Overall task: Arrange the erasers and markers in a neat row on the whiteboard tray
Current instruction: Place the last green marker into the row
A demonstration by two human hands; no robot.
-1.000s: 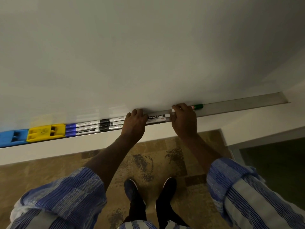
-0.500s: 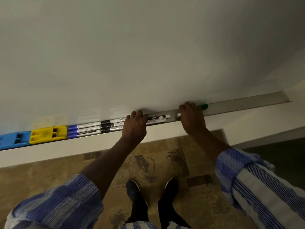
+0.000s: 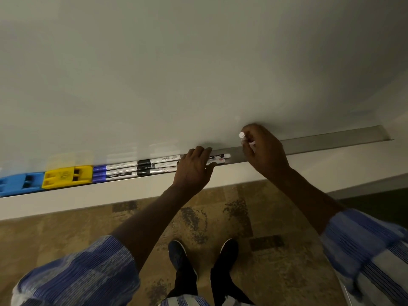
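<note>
A white-ended marker [image 3: 247, 141] is sitting in the right hand [image 3: 266, 151], whose fingers are curling around its barrel and pinching it just above the whiteboard tray [image 3: 331, 139], clear of the row. Below and to its left, the left hand [image 3: 194, 167] is lying flat with its fingers pressed together over the markers [image 3: 154, 165] already lined up in the tray. Further left, the yellow eraser [image 3: 67, 176] and blue eraser [image 3: 19, 183] are sitting end to end. The row is looking nearly finished; judging by this, the lifted marker is the one piece left to join it.
</note>
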